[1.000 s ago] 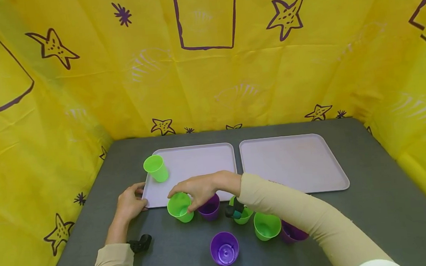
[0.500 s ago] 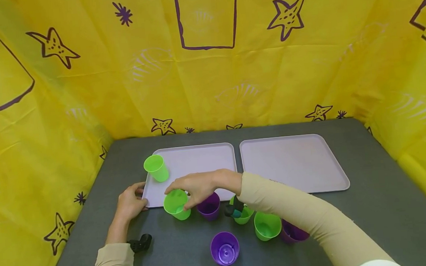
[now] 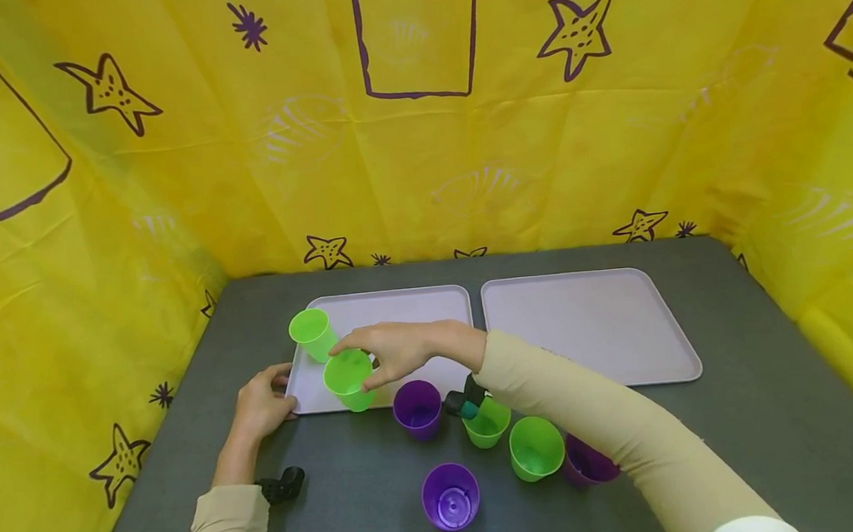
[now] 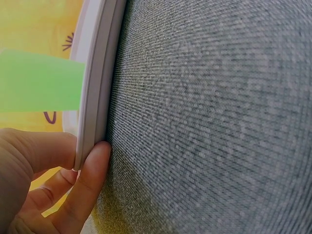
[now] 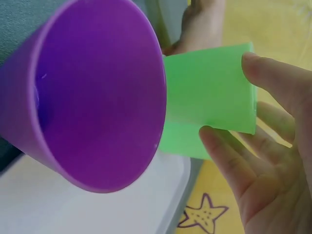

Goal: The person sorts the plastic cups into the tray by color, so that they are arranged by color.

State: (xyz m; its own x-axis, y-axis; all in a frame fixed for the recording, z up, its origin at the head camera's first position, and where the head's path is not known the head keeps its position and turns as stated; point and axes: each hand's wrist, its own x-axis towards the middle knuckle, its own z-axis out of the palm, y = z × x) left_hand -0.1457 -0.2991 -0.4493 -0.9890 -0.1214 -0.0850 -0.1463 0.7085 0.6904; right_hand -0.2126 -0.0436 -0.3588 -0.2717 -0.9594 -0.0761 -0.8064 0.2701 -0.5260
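My right hand holds a green cup by its rim, lifted over the front left part of the left tray. In the right wrist view the fingers curl round this green cup. Another green cup stands on the tray's back left corner. My left hand grips the tray's front left corner. In the left wrist view its fingers pinch the tray edge.
On the grey table in front of the trays stand a purple cup, two green cups, a purple cup partly under my sleeve, and a purple cup. The right tray holds nothing. Yellow cloth walls surround the table.
My right hand has lifted the green cup off the table and carried it back and left, over the left tray's front edge. The left hand has not moved.
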